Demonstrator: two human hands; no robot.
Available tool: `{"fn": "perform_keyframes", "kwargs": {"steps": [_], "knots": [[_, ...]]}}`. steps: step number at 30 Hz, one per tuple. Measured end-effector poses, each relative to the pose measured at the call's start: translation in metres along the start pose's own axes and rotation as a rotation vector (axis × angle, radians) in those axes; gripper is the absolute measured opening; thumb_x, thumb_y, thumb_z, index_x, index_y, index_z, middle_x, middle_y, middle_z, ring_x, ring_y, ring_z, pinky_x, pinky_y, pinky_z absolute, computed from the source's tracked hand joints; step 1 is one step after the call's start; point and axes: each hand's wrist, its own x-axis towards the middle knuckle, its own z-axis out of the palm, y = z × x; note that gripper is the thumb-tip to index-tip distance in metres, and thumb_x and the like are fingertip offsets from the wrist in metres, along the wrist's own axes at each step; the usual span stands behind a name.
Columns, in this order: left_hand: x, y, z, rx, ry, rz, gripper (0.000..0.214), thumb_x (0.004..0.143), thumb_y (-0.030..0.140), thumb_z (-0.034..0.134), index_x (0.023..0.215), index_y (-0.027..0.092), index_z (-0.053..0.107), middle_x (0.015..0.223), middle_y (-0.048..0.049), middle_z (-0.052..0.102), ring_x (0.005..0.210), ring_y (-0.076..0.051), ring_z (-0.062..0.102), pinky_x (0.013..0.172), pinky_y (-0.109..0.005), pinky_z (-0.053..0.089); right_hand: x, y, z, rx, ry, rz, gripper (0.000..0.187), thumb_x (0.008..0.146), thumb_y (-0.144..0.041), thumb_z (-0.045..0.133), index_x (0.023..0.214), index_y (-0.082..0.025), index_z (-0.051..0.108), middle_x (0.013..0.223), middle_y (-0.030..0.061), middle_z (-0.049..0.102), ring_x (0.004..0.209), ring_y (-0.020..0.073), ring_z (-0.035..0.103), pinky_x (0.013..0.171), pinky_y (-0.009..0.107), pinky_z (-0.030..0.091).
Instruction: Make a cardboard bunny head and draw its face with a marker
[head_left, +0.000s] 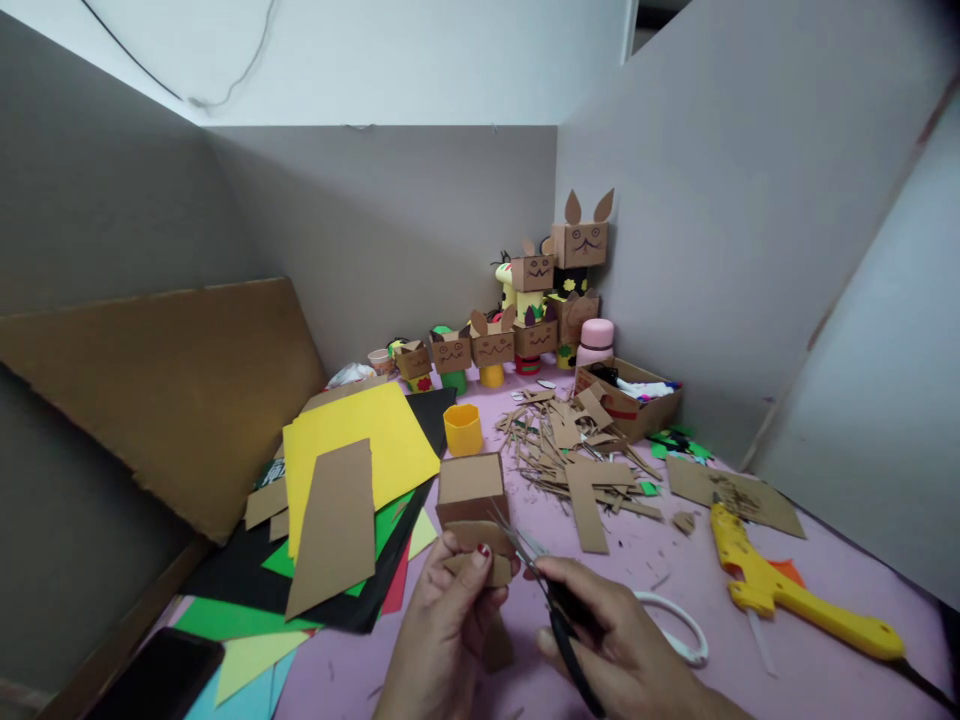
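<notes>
My left hand [457, 610] pinches a small piece of brown cardboard [480, 537] between thumb and fingers. In my right hand [615, 630] is a pair of black-handled scissors [559, 625], its blades apart at the right edge of that piece. Just beyond my hands stands a small cardboard box [471, 480]. Behind the box is a yellow paper ring [463, 430]. Another bit of cardboard shows below my left hand, partly hidden by it.
A pile of cardboard scraps [562, 440] lies right of centre. Further right rests a yellow glue gun [780, 590]. Coloured sheets [352, 430] and a dark phone [161, 675] are on the left. Cardboard animal figures [495, 345] line the back, near an open box [630, 400].
</notes>
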Motion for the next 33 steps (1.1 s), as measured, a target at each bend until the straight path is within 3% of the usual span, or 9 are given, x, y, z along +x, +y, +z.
{"fn": "perform_keyframes", "kwargs": {"steps": [11,17,21,26,33], "knots": [[-0.0063,0.0037,0.0045,-0.007,-0.078,-0.034,0.031,0.059,0.016,0.083,0.081,0.015,0.061,0.067,0.0020,0.068,0.053,-0.005,0.062,0.047,-0.011,0.054,-0.0041,0.0086,-0.0019,-0.121,0.019,-0.063,0.038,0.078,-0.029,0.057,0.115,-0.017,0.058,0.070,-0.0006,0.053,0.055,0.0113,0.043,0.051,0.021,0.036],[-0.0042,0.0009,0.0037,-0.047,-0.028,-0.040,0.033,0.059,0.009,0.082,0.082,0.017,0.060,0.064,0.0027,0.069,0.050,-0.006,0.063,0.047,-0.012,0.055,-0.0063,0.0072,-0.0028,-0.141,0.033,-0.065,0.037,0.079,-0.029,0.057,0.114,-0.018,0.058,0.073,0.0010,0.058,0.054,0.0117,0.045,0.053,0.022,0.037],[-0.0018,-0.0024,0.0002,-0.028,-0.030,-0.034,0.027,0.065,0.007,0.077,0.083,0.016,0.058,0.066,0.0013,0.069,0.052,-0.006,0.064,0.048,-0.012,0.055,-0.0042,0.0045,-0.0023,-0.018,0.029,0.020,0.033,0.081,-0.034,0.056,0.110,-0.020,0.058,0.068,-0.0006,0.053,0.059,0.0136,0.044,0.056,0.023,0.037],[0.0005,-0.0001,-0.0006,-0.017,-0.008,-0.001,0.022,0.070,0.007,0.072,0.083,0.016,0.057,0.071,-0.0002,0.069,0.060,-0.009,0.068,0.049,-0.012,0.055,-0.0004,0.0038,0.0016,0.202,0.054,0.145,0.034,0.083,-0.038,0.053,0.112,-0.020,0.053,0.063,-0.0051,0.037,0.056,0.0112,0.032,0.052,0.022,0.030],[-0.0006,0.0027,0.0036,-0.011,0.077,0.002,0.019,0.075,0.001,0.062,0.082,0.017,0.054,0.075,-0.0004,0.069,0.061,-0.009,0.068,0.050,-0.013,0.055,0.0002,0.0050,0.0044,0.267,0.037,0.170,0.037,0.082,-0.040,0.057,0.110,-0.017,0.052,0.064,-0.0058,0.037,0.058,0.0107,0.033,0.054,0.023,0.029]]}}
